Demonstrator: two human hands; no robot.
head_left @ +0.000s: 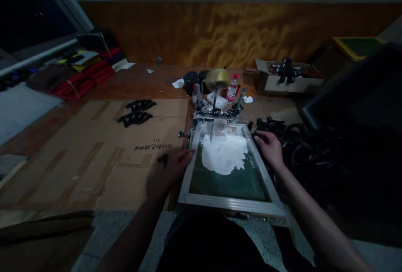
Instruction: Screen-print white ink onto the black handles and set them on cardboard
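Observation:
A metal-framed screen (234, 205) lies in front of me, its green mesh (226, 186) partly covered with white paste (223, 154). My left hand (179, 163) is at the left side of the frame, fingers near its edge; a small black part (163, 160) lies beside it, and I cannot make out whether the hand grips anything. On the right, my right hand (269, 148) has its fingers pinched at the edge of a pile of black parts (301, 150), just outside the frame. What those fingers hold is too dark to name.
Two black curved parts (135, 118) lie on cardboard (78, 154) at the left. Behind the screen stand a clamp fixture (216, 112), a bottle (233, 88) and a black jar (190, 80). An open box (284, 83) is at the back right, red bundles (97, 73) at the back left.

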